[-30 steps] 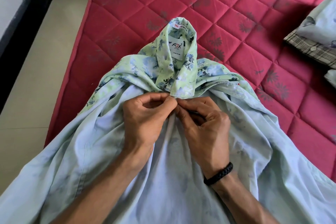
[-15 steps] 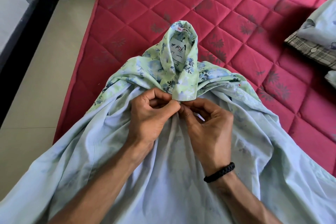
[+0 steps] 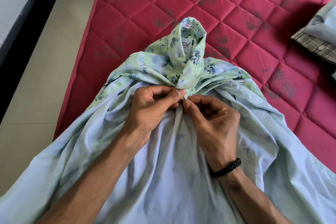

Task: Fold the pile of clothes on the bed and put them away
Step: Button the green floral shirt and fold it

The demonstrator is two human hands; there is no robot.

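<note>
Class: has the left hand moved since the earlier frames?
No. The left hand still pinches the shirt just below its collar.

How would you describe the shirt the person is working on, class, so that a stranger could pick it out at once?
Start at the red quilted mattress. Near its left edge lies the pale green floral shirt, collar up with a white label showing, and both hands pinch its front below the collar. The other clothes, at the right edge, include a checked garment.

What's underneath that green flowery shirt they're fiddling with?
The floral shirt lies on a red quilted mattress, which shows around its collar and sides. The left hand and right hand pinch it just below the collar. Whatever lies directly beneath the cloth is covered.
</note>
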